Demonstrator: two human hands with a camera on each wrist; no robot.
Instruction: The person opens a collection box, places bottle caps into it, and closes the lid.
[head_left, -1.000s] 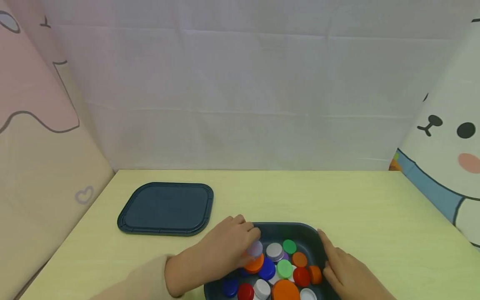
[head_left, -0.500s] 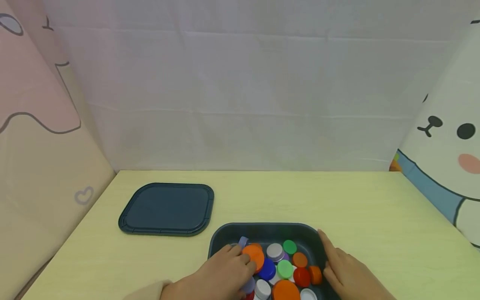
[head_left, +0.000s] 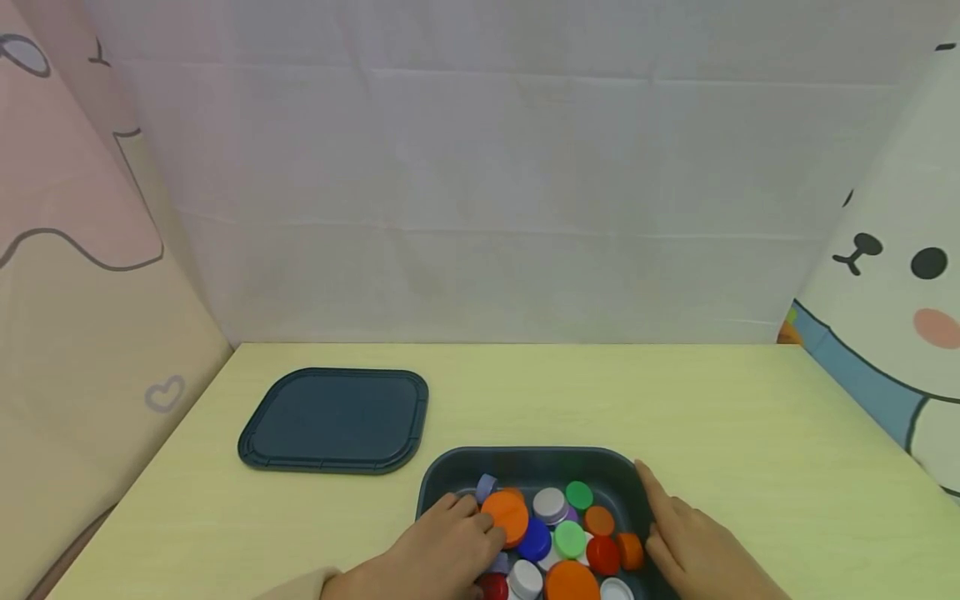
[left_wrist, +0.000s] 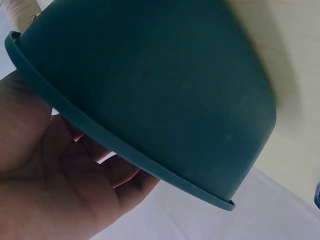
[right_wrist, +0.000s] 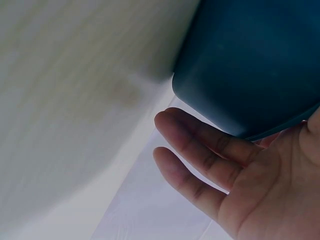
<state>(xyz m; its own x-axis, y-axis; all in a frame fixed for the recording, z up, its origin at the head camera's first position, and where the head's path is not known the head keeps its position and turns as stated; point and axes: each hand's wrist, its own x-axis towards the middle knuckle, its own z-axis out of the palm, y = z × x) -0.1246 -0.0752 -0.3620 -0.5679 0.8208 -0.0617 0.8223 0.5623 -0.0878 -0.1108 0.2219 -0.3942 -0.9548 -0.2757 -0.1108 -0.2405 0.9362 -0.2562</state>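
A dark teal plastic box full of coloured bottle caps stands at the near middle of the table. My left hand reaches over its left rim, fingers bent down among the caps. They lie beside a large orange cap; a pale purple cap is partly under the hand, and its fingertips are hidden. Another pale purple cap leans near the back left. My right hand rests on the right rim; in the right wrist view several of its fingers stretch straight outside the wall.
A flat dark blue lid lies on the table at the back left. White cloth hangs behind, with printed cloth on both sides. Blue, red, green and white caps fill the box.
My left hand has moved down and left from above the caps to the box's left rim, uncovering the large orange cap and a leaning purple one. My right hand stays put.
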